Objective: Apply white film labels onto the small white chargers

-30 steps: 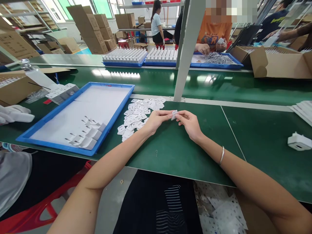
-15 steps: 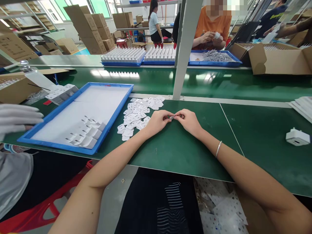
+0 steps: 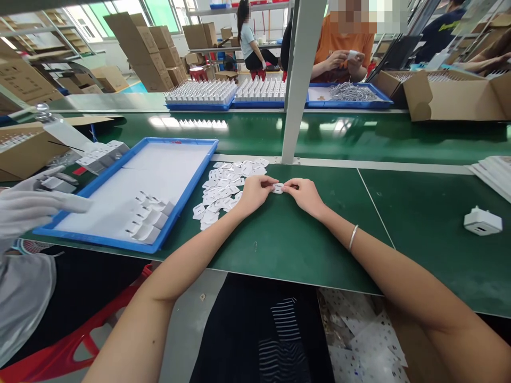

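Between my two hands, just above the green table, is a small white plastic cover plate (image 3: 278,188) with a slot in its face. My left hand (image 3: 255,196) pinches its left edge between thumb and fingertips. On the opposite edge, my right hand (image 3: 305,196) has a similar pinch. A loose pile of matching white plates (image 3: 221,189) lies left of my left hand, partly hidden behind it. Far to the right, a white plug charger (image 3: 483,221) rests on the table, prongs upward.
A blue-rimmed tray (image 3: 191,187) holds several white charger housings (image 3: 147,226). At the left, a co-worker's gloved hand (image 3: 43,205) reaches over the tray holding a charger housing. A metal post (image 3: 295,106) rises behind my hands. White sheets (image 3: 493,175) lie at the right edge.
The plate between my fingers has tilted from edge-on to showing its face. The co-worker's gloved hand has moved right over the tray, and one fewer housing sits at the tray's front row.
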`<state>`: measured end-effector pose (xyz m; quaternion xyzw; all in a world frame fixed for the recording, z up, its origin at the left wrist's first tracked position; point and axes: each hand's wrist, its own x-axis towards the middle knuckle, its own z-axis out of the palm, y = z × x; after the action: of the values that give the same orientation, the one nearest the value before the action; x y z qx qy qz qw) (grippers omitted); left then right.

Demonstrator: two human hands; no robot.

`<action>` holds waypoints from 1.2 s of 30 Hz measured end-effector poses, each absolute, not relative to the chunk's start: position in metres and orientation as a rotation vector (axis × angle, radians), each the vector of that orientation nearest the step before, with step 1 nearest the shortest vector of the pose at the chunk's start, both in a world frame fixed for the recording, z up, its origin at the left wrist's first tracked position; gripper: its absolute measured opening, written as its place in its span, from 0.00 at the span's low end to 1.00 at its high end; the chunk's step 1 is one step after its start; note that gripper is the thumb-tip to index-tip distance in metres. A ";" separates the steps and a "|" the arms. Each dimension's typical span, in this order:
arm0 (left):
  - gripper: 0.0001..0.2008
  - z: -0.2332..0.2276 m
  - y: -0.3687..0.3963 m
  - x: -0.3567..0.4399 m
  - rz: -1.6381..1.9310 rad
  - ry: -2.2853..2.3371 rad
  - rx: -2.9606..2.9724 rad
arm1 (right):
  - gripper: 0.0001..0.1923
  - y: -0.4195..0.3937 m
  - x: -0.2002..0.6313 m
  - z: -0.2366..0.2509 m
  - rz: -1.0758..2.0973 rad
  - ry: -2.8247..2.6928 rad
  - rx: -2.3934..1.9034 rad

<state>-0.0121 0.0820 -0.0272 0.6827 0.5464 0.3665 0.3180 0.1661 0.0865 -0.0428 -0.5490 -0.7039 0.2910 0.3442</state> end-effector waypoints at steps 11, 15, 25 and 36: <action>0.09 -0.004 0.177 0.019 0.559 1.757 1.770 | 0.16 0.166 0.153 -0.021 0.705 -1.781 -1.864; 0.14 -0.006 0.180 0.027 0.447 1.826 1.756 | 0.17 0.163 0.152 -0.035 0.655 -1.794 -1.885; 0.11 0.054 0.137 0.028 0.606 1.846 1.955 | 0.18 0.139 0.191 -0.006 0.434 -1.790 -1.842; 0.15 0.038 -0.045 -0.035 0.713 1.243 2.185 | 0.26 -0.013 0.413 0.030 -0.001 -0.960 -2.615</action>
<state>-0.0353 -0.0453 0.0384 0.8071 0.4593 0.2635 0.2610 0.4132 -0.0130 0.0298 -0.9240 -0.3391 -0.0004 0.1769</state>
